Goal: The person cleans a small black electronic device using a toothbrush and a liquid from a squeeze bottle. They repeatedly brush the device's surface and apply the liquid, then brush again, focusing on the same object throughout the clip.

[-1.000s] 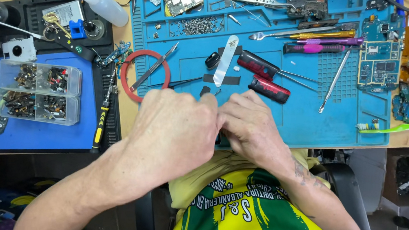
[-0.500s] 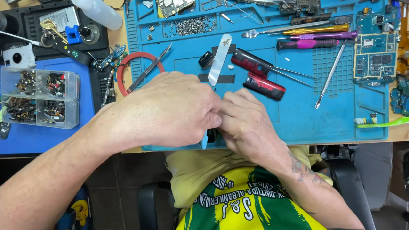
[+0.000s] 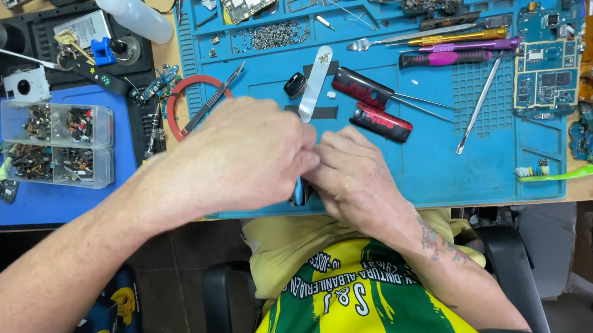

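Both hands meet at the near edge of the blue mat (image 3: 451,179). The left hand (image 3: 241,158) and right hand (image 3: 355,178) are pressed together, fingers curled around a small dark part (image 3: 299,190) of which only a sliver shows between them; what it is cannot be told. Just beyond the knuckles on the mat lie a white pry tool (image 3: 315,83) and two red-and-black handles (image 3: 372,103). Left of the mat sit a red ring (image 3: 174,104) and a clear parts box (image 3: 55,142). At the mat's far edge lies a pile of small screws (image 3: 273,36).
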